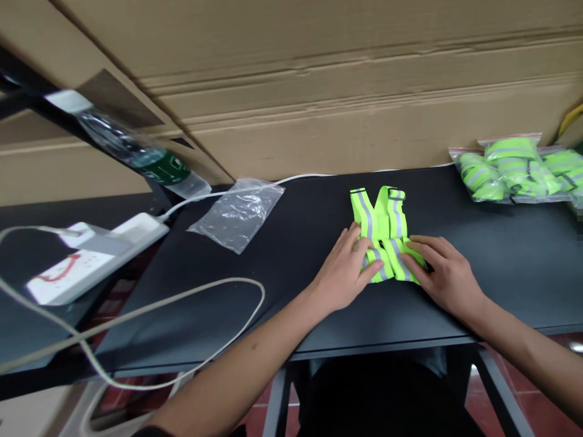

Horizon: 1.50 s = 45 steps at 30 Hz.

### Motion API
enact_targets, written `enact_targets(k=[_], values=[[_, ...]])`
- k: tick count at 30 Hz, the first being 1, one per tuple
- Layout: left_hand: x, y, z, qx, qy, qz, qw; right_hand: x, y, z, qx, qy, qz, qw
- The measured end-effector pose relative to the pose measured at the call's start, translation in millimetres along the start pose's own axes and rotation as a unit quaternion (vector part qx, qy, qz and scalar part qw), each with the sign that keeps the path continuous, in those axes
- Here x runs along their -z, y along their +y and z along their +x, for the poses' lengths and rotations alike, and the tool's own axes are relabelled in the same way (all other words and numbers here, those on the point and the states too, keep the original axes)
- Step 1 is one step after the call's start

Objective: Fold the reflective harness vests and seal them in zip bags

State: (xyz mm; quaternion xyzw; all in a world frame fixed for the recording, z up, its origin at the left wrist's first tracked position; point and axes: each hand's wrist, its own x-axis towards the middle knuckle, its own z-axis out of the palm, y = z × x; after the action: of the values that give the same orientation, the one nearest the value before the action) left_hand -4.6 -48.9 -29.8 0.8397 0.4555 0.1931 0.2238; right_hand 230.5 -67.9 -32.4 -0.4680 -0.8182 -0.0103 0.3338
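A folded reflective vest of neon-yellow straps with silver stripes lies on the dark table. Two strap ends with black buckles point away from me; the near part is folded into a compact block. My left hand grips the vest's left edge, its thumb on top of the folded straps. At the right edge, my right hand has its thumb and fingers on the folded band. Parts of the band are hidden under the fingers of both hands.
An empty clear zip bag lies left of the vest. Several bagged neon straps rest at the back right. Further left are a white power strip, a looping cable and a plastic bottle. Cardboard stands behind the table.
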Motion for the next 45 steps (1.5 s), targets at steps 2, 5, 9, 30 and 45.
enact_targets(k=[2, 5, 9, 30, 45], values=[[0.1, 3, -2, 0.004, 0.023, 0.01, 1.0, 2, 2, 0, 0.026, 0.0, -0.007, 1.0], [0.1, 6, -5, -0.006, 0.09, 0.069, 0.994, 6, 6, 3, 0.055, -0.027, -0.013, 0.998], [2.9, 8, -8, -0.062, 0.077, 0.178, 0.979, 15, 8, 5, 0.104, -0.078, -0.001, 0.991], [18.5, -22, 67, 0.014, 0.039, 0.017, 0.999, -13, 62, 80, 0.013, -0.21, 0.105, 0.972], [-13.5, -45, 89, 0.097, 0.244, -0.13, 0.956, -56, 67, 76, -0.075, -0.076, -0.015, 0.994]])
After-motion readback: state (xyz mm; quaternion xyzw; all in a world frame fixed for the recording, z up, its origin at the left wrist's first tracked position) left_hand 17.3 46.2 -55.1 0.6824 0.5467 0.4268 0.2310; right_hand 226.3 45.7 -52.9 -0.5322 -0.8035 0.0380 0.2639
